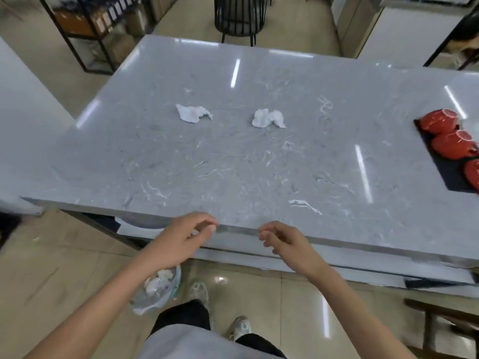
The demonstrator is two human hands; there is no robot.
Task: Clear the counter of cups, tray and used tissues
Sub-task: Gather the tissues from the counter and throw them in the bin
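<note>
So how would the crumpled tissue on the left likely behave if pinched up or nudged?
The left tissue looks thin and creased, so probably floppy and very light. On the glossy counter it would likely slide rather than roll. A pinch should compress it.

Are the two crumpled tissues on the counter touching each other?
Apart. The head view shows bare grey counter between the left tissue and the right tissue.

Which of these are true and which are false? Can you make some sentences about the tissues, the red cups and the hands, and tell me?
1. Two crumpled tissues, one and another, lie on the counter. True.
2. The red cups stand beside the left hand. False: they sit on a dark tray far right.
3. The right hand holds a tissue. False: it holds nothing.
4. The left hand is near the counter's front edge. True.
</note>
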